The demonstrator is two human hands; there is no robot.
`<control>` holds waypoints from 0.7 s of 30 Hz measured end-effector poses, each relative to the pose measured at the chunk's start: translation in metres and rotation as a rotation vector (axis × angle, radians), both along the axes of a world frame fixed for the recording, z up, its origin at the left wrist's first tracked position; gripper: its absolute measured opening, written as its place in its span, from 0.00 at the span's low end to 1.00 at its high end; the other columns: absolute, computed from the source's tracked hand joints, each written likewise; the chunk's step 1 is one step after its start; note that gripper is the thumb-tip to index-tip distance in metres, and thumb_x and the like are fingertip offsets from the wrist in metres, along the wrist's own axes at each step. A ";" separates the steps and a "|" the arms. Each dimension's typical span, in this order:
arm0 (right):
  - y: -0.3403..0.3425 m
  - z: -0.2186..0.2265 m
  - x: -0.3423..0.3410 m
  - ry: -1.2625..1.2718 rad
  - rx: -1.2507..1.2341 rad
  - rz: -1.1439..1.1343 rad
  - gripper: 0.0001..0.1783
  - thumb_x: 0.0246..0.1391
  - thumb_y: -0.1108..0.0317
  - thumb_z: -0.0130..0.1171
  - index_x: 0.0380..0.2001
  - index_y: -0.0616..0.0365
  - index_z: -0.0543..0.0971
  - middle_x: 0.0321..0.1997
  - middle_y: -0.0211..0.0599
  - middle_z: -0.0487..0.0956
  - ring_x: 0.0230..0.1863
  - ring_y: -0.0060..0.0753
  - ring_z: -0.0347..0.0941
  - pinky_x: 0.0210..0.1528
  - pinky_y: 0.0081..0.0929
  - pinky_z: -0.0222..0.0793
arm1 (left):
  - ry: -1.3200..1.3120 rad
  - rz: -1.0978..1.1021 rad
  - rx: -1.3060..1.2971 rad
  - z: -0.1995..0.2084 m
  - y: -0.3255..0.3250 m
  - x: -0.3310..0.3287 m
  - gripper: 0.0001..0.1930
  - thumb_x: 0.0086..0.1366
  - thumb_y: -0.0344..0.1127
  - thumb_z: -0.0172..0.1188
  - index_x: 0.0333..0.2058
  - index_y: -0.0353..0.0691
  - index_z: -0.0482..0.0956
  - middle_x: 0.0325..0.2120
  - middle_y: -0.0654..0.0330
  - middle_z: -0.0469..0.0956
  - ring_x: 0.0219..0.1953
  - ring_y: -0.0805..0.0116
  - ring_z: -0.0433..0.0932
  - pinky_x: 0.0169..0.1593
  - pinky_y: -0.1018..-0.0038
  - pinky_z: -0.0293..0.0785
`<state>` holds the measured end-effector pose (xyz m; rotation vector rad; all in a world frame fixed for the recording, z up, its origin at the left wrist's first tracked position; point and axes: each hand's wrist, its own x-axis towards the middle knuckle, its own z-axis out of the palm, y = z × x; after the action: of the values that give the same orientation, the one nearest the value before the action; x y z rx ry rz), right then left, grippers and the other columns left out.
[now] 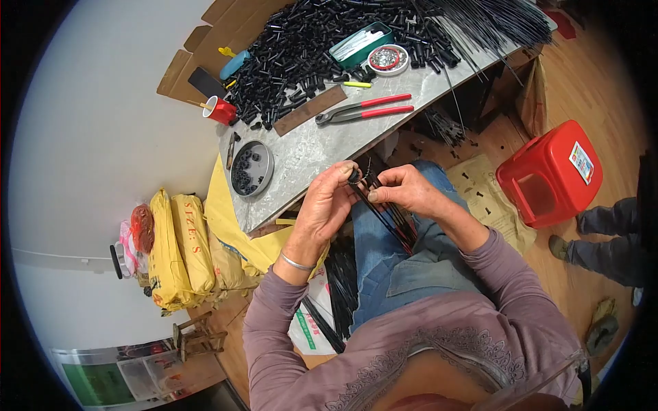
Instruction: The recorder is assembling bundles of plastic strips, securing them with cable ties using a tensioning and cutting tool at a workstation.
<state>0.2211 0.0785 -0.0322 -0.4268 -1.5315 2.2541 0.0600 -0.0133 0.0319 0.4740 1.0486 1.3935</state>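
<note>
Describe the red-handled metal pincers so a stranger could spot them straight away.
Find the grey marble-patterned table. Near its front edge, just right of the flat brown rectangular strip, lie the red-handled metal pincers. Unlike the strip, they have a dark head and two long red handles.

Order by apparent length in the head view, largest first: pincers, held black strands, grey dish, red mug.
1. Pincers and held black strands: too alike to rank, the strands being partly behind fingers
2. Grey dish
3. Red mug
</note>
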 end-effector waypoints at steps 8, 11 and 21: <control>0.000 0.002 0.001 0.009 -0.023 -0.001 0.09 0.50 0.68 0.63 0.23 0.63 0.78 0.19 0.29 0.75 0.22 0.17 0.69 0.25 0.18 0.63 | 0.055 -0.055 -0.024 0.003 0.002 -0.002 0.12 0.62 0.37 0.57 0.41 0.36 0.74 0.34 0.61 0.76 0.39 0.69 0.75 0.47 0.68 0.71; 0.000 0.002 0.002 0.011 -0.028 0.001 0.09 0.51 0.69 0.62 0.23 0.63 0.78 0.19 0.29 0.75 0.22 0.18 0.69 0.25 0.18 0.64 | 0.108 -0.064 -0.052 0.011 0.003 0.003 0.12 0.62 0.37 0.58 0.41 0.35 0.74 0.34 0.60 0.76 0.39 0.69 0.75 0.47 0.68 0.71; 0.002 -0.003 0.001 0.013 -0.042 -0.007 0.09 0.50 0.68 0.63 0.23 0.63 0.78 0.19 0.29 0.75 0.22 0.18 0.69 0.24 0.18 0.65 | 0.077 -0.019 -0.002 -0.003 0.006 0.000 0.11 0.63 0.36 0.57 0.41 0.37 0.74 0.33 0.61 0.76 0.36 0.71 0.76 0.45 0.69 0.73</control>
<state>0.2222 0.0806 -0.0352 -0.4282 -1.4761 2.2832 0.0597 -0.0070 0.0293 0.5381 1.1048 1.3663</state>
